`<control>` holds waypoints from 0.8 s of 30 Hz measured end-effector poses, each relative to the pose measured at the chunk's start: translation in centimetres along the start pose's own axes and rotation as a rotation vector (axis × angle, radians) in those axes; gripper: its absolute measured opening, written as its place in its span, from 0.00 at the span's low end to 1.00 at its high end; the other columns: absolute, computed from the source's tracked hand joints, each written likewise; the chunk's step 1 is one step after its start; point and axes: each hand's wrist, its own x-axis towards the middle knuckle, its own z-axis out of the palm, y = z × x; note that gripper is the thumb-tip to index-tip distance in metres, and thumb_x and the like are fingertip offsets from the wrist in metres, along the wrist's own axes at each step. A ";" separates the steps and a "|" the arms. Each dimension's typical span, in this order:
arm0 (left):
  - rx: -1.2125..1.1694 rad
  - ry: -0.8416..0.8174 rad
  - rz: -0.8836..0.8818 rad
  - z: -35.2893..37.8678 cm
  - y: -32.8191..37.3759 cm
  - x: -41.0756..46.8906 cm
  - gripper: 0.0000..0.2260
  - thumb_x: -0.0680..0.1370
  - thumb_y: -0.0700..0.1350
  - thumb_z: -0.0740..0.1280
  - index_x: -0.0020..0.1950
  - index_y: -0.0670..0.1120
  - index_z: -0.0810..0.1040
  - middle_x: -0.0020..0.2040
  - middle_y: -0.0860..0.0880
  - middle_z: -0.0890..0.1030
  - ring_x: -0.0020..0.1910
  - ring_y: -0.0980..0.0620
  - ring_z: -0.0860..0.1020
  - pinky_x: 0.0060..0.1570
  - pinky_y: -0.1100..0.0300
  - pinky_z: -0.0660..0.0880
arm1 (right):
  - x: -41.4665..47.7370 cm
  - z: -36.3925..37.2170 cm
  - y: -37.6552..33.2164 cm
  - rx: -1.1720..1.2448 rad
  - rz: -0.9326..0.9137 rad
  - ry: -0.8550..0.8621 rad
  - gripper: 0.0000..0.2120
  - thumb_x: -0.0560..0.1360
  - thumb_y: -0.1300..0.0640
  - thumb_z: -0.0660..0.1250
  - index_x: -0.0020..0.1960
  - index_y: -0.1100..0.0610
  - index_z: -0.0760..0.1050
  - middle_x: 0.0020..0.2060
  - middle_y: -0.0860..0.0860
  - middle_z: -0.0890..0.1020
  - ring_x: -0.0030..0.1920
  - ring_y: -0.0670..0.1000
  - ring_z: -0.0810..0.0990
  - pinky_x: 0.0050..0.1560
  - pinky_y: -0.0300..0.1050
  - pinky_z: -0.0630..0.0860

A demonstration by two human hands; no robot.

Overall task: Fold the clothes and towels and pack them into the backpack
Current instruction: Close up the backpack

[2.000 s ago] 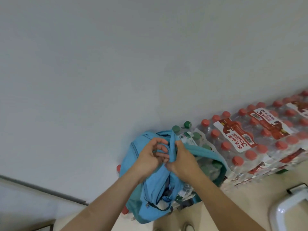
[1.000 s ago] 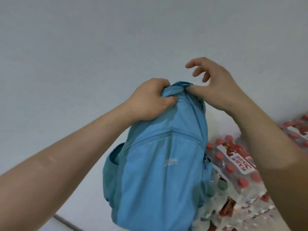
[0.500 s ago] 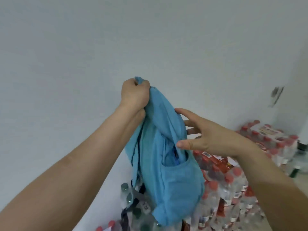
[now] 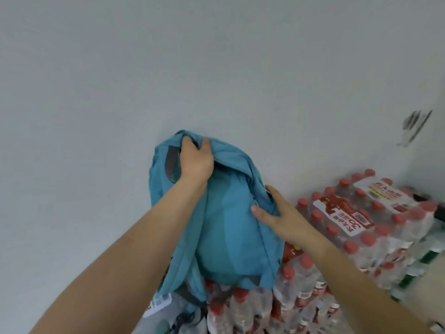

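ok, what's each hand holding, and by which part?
Left hand grips the blue backpack by its bunched top; right hand holds its right edge, thumb on the fabric.

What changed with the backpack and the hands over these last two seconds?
The blue backpack went up off the bottled-water packs and turned. The right hand, open half a second ago, now pinches its side edge. The left hand kept its grip on the top; the packs stayed put.
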 end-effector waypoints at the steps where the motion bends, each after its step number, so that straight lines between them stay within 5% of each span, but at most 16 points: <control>1: 0.057 -0.009 0.006 0.4 -0.2 0.2 0.06 0.80 0.46 0.61 0.50 0.43 0.69 0.43 0.51 0.73 0.43 0.54 0.72 0.48 0.61 0.67 | 0.3 0.0 0.2 0.005 -0.015 -0.003 0.49 0.63 0.27 0.68 0.76 0.39 0.49 0.72 0.44 0.64 0.72 0.48 0.63 0.71 0.54 0.64; 5: 0.297 -0.132 -0.005 1.5 -1.9 1.4 0.12 0.80 0.48 0.61 0.57 0.40 0.69 0.55 0.43 0.76 0.54 0.48 0.74 0.52 0.62 0.65 | 1.4 0.8 0.3 -0.192 -0.142 0.023 0.50 0.65 0.34 0.71 0.76 0.39 0.42 0.73 0.47 0.59 0.71 0.52 0.61 0.69 0.50 0.63; 9: 0.586 -0.400 0.050 1.4 -3.1 0.9 0.17 0.79 0.53 0.63 0.61 0.42 0.67 0.57 0.45 0.78 0.56 0.46 0.76 0.51 0.60 0.70 | 3.3 2.3 1.9 -0.317 -0.168 0.114 0.43 0.71 0.39 0.69 0.77 0.44 0.49 0.71 0.52 0.63 0.66 0.55 0.67 0.62 0.48 0.69; 13: 1.096 -0.303 0.753 -1.2 -2.2 -2.1 0.11 0.73 0.50 0.70 0.52 0.47 0.79 0.47 0.49 0.82 0.48 0.46 0.79 0.44 0.53 0.76 | 4.8 3.0 3.1 -0.272 -0.154 0.204 0.36 0.74 0.50 0.70 0.76 0.45 0.55 0.65 0.52 0.68 0.61 0.53 0.71 0.55 0.42 0.69; 15: 1.157 -0.357 0.927 -2.9 -3.4 -4.0 0.19 0.66 0.56 0.74 0.55 0.51 0.81 0.58 0.48 0.80 0.59 0.45 0.76 0.57 0.45 0.74 | 5.4 3.3 3.4 -0.263 -0.149 0.219 0.35 0.75 0.57 0.69 0.76 0.46 0.56 0.64 0.52 0.70 0.60 0.52 0.72 0.53 0.39 0.68; 18: 1.342 -0.541 0.824 -4.1 -7.6 -3.4 0.35 0.66 0.67 0.67 0.71 0.58 0.67 0.72 0.46 0.69 0.70 0.44 0.67 0.64 0.37 0.66 | 6.7 3.3 3.9 -0.216 -0.140 0.194 0.33 0.74 0.65 0.67 0.75 0.50 0.60 0.65 0.51 0.72 0.62 0.50 0.73 0.56 0.31 0.63; 21: 1.343 -0.579 0.814 -2.2 -10.5 -0.5 0.28 0.76 0.64 0.53 0.74 0.58 0.60 0.72 0.45 0.68 0.71 0.46 0.67 0.63 0.43 0.70 | 8.5 1.4 4.3 -0.145 -0.114 0.245 0.31 0.73 0.69 0.64 0.73 0.50 0.65 0.63 0.48 0.73 0.62 0.46 0.72 0.62 0.33 0.63; 24: 1.314 -0.621 0.780 0.8 -11.5 0.9 0.24 0.78 0.58 0.50 0.74 0.57 0.60 0.69 0.46 0.72 0.69 0.48 0.69 0.58 0.47 0.73 | 10.4 -0.9 5.1 -0.155 -0.066 0.334 0.27 0.74 0.67 0.64 0.69 0.48 0.70 0.60 0.50 0.76 0.59 0.47 0.75 0.63 0.40 0.70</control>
